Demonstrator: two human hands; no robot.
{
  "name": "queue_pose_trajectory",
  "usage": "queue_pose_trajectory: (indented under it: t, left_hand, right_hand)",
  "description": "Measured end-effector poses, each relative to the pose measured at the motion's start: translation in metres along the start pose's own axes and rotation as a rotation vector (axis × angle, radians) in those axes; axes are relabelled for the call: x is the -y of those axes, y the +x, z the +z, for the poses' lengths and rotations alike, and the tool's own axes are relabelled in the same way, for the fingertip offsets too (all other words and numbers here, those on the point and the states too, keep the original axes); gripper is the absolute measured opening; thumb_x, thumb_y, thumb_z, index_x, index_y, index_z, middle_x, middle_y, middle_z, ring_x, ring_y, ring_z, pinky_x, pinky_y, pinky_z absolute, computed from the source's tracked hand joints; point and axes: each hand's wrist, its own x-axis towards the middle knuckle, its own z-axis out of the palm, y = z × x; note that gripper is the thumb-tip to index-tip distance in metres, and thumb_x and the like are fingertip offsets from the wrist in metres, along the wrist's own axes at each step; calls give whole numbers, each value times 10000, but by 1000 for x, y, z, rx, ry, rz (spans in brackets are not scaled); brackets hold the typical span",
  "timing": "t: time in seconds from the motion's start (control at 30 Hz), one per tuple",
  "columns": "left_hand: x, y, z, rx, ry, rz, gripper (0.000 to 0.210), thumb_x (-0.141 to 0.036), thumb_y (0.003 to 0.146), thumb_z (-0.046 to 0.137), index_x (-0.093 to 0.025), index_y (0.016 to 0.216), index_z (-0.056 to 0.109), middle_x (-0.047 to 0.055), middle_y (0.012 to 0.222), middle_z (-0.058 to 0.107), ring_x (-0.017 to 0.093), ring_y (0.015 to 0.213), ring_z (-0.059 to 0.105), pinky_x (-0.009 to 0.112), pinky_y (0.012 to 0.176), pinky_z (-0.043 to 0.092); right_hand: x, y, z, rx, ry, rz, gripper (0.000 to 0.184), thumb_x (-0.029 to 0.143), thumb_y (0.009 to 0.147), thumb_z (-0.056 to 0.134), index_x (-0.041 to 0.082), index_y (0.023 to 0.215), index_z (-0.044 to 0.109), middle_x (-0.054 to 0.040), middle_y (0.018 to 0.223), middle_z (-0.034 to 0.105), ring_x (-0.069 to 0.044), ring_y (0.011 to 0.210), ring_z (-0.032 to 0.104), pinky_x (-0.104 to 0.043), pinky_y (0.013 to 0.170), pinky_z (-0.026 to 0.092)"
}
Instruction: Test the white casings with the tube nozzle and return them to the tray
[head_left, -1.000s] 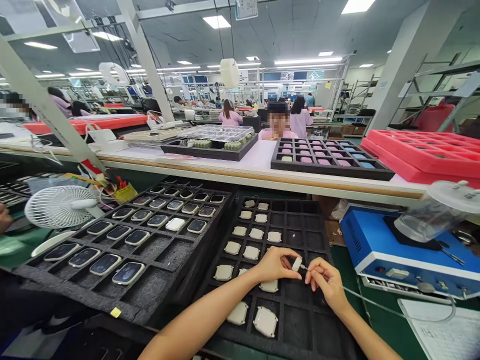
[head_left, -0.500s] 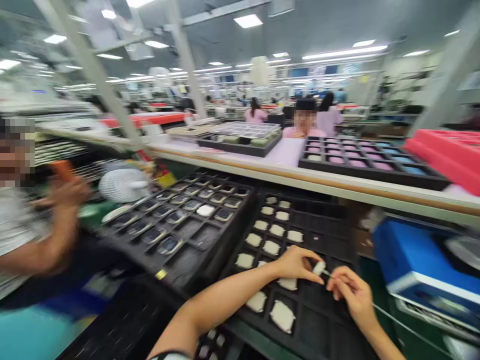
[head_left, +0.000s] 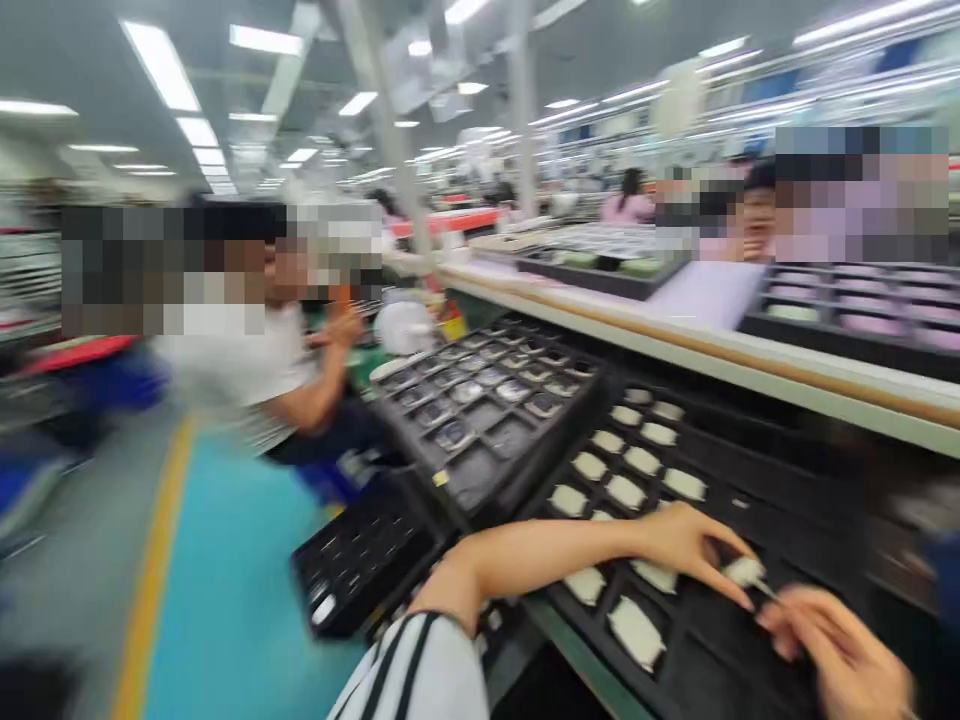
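1. View swung left; both hands and part (head_left: 745,572) now sit nearer frame's 4 o'clock.
2. Left hand (head_left: 686,538): thumb and fingers parted part-width, gripping it above tray (head_left: 709,650). Nearer hand.
3. Right hand (head_left: 836,638): fingertips pinched on thin tool (head_left: 766,592); part lies at 10 o'clock from them.
4. Blur hides part's long axis, tool's tip contact.

No text, brand or number can be read. A small yellow tag (head_left: 440,479) sits on the near corner of the dark tray (head_left: 405,432), too blurred to show any writing. A white patch (head_left: 324,608) on the low black box (head_left: 364,565) is just as unreadable; whether it is a label cannot be told. The yellow stripe (head_left: 154,570) along the floor (head_left: 217,570) carries no legible lettering.
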Motion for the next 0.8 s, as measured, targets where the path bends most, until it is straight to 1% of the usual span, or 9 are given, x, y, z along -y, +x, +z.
queue_pose_trajectory:
  t: [0.03, 0.07, 0.1, 0.17, 0.27, 0.43, 0.63, 0.8]
  left_hand:
    - [-1, -2, -1, 1, -12, 3, 454, -258, 568, 817, -183, 1003, 712, -39, 559, 601, 120, 548, 563, 207, 552, 416]
    - [0, 0, -2, 22, -25, 2, 497, -306, 538, 831, -169, 1001, 712, -30, 588, 617, 117, 539, 547, 209, 543, 416]
    - [3, 4, -5, 58, -37, 21, 520, -334, 547, 823, -146, 1016, 702, -18, 608, 625, 114, 532, 533, 212, 533, 414]
    - [12, 15, -9, 105, -56, 44, 522, -352, 602, 790, -99, 1044, 677, 6, 631, 632, 111, 524, 518, 216, 518, 415]
    - [21, 25, -9, 143, -84, 44, 521, -322, 622, 778, -77, 1064, 652, 34, 691, 653, 117, 565, 546, 227, 559, 450]
    - [20, 20, -6, 140, -100, 4, 491, -287, 603, 786, -104, 1040, 659, 37, 735, 673, 128, 612, 580, 240, 606, 480]
    - [18, 22, -8, 140, -118, -11, 505, -285, 582, 798, -113, 1039, 671, 35, 741, 670, 129, 626, 583, 240, 616, 486]
    - [19, 21, -8, 142, -135, -1, 521, -322, 571, 805, -115, 1032, 680, 18, 681, 643, 125, 603, 577, 232, 598, 481]
  right_hand:
    - [13, -6, -3, -20, -13, 31, 166, 412, 818, 571, 265, 780, 638, -64, 586, 637, -188, 418, 547, -316, 382, 445]
    - [24, -10, -2, -28, -6, 63, 163, 393, 811, 574, 247, 745, 608, -53, 562, 632, -169, 395, 525, -297, 376, 431]
    - [32, -9, 0, -33, 17, 90, 163, 373, 801, 572, 229, 725, 579, -41, 543, 629, -152, 380, 509, -279, 376, 418]
    - [40, 1, 6, -44, 61, 102, 143, 326, 769, 569, 197, 718, 537, -16, 517, 622, -118, 360, 479, -242, 381, 388]
    - [37, 14, 9, -70, 91, 107, 87, 254, 747, 538, 176, 715, 514, 0, 505, 617, -83, 347, 442, -211, 400, 363]
    - [34, 8, 11, -53, 147, 99, 79, 237, 761, 522, 166, 730, 508, -4, 534, 624, -68, 355, 426, -200, 407, 344]
    - [34, 7, 9, -33, 148, 99, 64, 219, 781, 517, 166, 746, 510, -4, 545, 626, -75, 372, 443, -202, 416, 343]
    - [31, 5, 9, -37, 142, 97, 100, 247, 806, 518, 165, 748, 513, -5, 550, 620, -75, 380, 441, -202, 419, 341]
